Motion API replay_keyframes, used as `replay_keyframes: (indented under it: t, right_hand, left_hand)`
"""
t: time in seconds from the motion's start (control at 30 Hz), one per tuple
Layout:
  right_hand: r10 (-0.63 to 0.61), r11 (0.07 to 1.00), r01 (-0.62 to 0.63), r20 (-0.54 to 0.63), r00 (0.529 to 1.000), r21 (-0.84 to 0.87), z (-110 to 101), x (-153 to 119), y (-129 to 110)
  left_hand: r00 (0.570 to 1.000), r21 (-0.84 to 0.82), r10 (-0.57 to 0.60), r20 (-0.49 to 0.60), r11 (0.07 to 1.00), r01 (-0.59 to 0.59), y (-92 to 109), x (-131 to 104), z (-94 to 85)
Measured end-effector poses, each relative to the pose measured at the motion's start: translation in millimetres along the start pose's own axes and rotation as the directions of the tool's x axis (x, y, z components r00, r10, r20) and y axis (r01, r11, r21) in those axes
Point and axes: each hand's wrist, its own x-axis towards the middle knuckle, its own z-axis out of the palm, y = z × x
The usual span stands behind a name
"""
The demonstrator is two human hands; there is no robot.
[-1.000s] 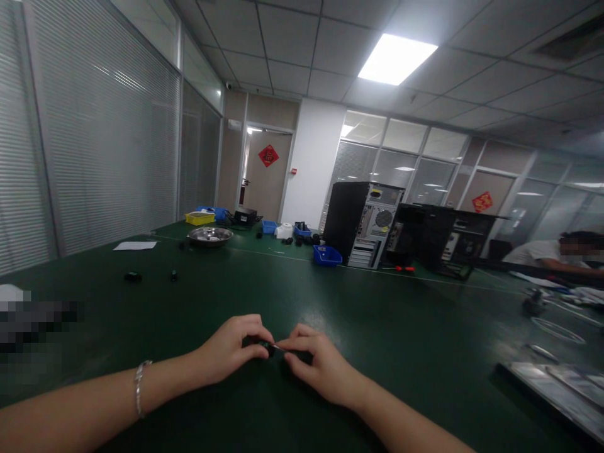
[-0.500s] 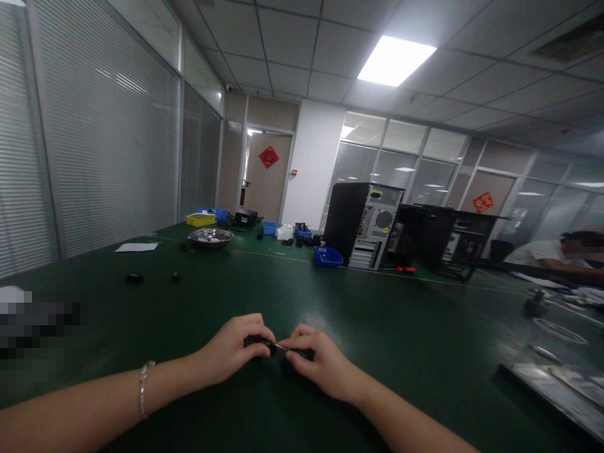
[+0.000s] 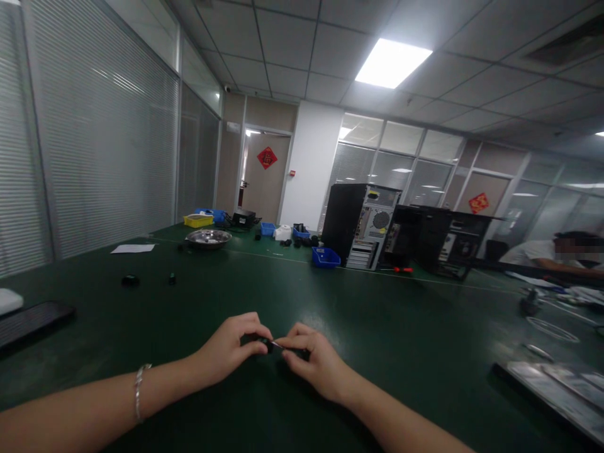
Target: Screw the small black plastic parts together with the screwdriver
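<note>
Over the green table [image 3: 198, 321], my left hand [image 3: 231, 348] pinches a small black part [image 3: 267, 345] between thumb and fingers. Most of that part is hidden by the fingertips, so its exact kind does not show. My right hand [image 3: 318, 362] is closed around a slim screwdriver [image 3: 278, 344] with a dark handle. Its thin shiny shaft points left and meets the black part, or nearly so; the contact is too small to make out. Both hands are close together near the table's front.
Two small black pieces [image 3: 131, 280] and a paper sheet [image 3: 133, 249] lie to the left. Farther back are a metal bowl [image 3: 209, 238], a blue bin [image 3: 326, 257] and a computer tower [image 3: 346, 223]. A flat metallic unit [image 3: 550, 390] lies right. Another person [image 3: 533, 253] sits at far right.
The view has shifted slightly. My right index finger sits a little farther forward along the shaft; both hands keep their hold and place.
</note>
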Motion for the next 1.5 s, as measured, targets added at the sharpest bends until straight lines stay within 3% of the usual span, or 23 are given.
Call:
replay_keyframes:
  t: [0.47, 0.83, 1.03, 1.27, 1.4, 1.5]
  right_hand:
    - [0.039, 0.999, -0.039, -0.009, 0.999, 0.025, -1.6, 1.2, -4.8]
    - [0.006, 0.985, -0.009, -0.014, 1.0, -0.172, -2.7, 0.1, -2.8]
    - [-0.015, 0.989, 0.009, -0.041, 0.999, -0.147, -0.3, -0.8, -2.0]
    - [-0.018, 0.997, 0.014, -0.066, 0.998, -0.073, 2.0, 2.0, 2.9]
    - [-0.011, 0.994, 0.004, -0.057, 0.998, -0.108, -1.3, 1.3, 2.2]
    - [0.006, 0.989, -0.016, -0.067, 0.998, -0.148, -6.3, -1.6, 2.8]
  left_hand:
    - [0.995, -0.119, -0.1, 0.017, 0.988, 0.101, -7.4, 2.8, 0.8]
    - [1.0, -0.016, -0.007, -0.024, 1.0, 0.007, -3.0, 2.8, 1.7]
    - [1.0, -0.021, 0.003, -0.024, 1.0, -0.003, -2.1, 1.6, 0.9]
    - [0.998, -0.115, -0.059, -0.029, 0.992, 0.055, -2.5, 2.6, -0.7]
    - [0.997, -0.122, -0.074, -0.03, 0.99, 0.07, -4.5, 2.9, -0.3]
    - [0.989, -0.115, -0.147, -0.013, 0.983, 0.145, -6.9, 1.6, 2.4]
